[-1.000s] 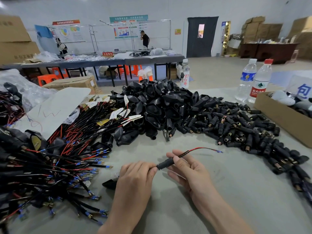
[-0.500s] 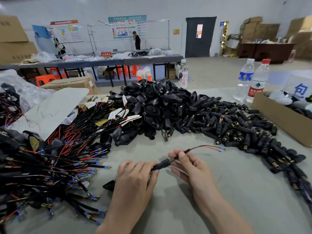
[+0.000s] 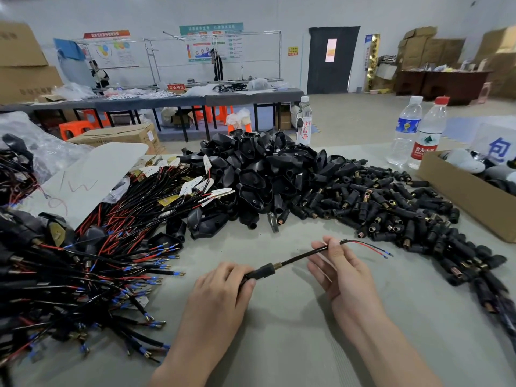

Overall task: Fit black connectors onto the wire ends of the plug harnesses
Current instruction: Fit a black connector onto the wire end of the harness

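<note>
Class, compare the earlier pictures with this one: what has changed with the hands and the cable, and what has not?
The right hand has drawn the cable rightward, away from the connector, baring a stretch of cable between the hands. Both hands keep their grip, and the left hand stays put.

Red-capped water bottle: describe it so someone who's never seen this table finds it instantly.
Look to the table's right side, where an open cardboard box sits. Two clear bottles stand just beyond its far left corner. The red-capped water bottle is the right one, with a red label; the white-capped bottle beside it has a blue label.
</note>
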Available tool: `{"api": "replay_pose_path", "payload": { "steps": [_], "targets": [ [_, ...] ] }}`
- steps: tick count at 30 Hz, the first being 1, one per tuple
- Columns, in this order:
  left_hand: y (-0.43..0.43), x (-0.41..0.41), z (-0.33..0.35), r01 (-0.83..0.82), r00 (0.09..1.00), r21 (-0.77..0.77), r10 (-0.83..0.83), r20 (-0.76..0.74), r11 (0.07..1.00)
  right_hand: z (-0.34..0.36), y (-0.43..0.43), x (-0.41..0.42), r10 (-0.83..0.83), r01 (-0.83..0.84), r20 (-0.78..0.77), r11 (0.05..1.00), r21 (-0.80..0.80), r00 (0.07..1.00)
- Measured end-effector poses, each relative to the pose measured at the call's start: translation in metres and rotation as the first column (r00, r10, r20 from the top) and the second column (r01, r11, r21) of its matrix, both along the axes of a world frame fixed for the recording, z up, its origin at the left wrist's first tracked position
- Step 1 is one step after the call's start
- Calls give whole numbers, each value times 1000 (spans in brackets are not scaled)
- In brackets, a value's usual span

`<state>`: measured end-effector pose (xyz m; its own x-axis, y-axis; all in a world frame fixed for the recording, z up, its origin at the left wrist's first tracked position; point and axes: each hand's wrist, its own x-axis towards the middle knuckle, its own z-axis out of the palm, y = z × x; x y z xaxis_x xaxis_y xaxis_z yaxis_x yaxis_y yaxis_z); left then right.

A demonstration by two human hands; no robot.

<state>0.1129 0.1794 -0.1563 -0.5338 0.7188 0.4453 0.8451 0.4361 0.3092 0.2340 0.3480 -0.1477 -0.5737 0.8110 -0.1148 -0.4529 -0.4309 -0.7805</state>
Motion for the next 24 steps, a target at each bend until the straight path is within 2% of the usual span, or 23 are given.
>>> {"api": "replay_pose_path", "payload": {
  "steps": [3,5,7,10,13,24],
  "targets": [
    [2,1,-2,22,996,34,-25,86,999,-4,-12,-6,154,-154,43,988,5,987],
    [4,3,-2,57,993,38,-61,105,998,-10,-24,-12,267,-283,154,955,88,951],
    [5,3,-2,81,989,44,-85,124,996,-13,-31,-14,300,-332,209,932,142,931],
    [2,-1,-4,58,984,77,-70,164,995,-11,-28,-13,262,-290,189,947,136,946],
    [0,-5,-6,75,975,45,-83,208,996,-10,-24,-11,234,-246,129,966,85,964],
    [-1,-2,-1,84,948,165,-130,289,983,-5,-22,-7,289,-290,38,956,36,957]
  ]
}}
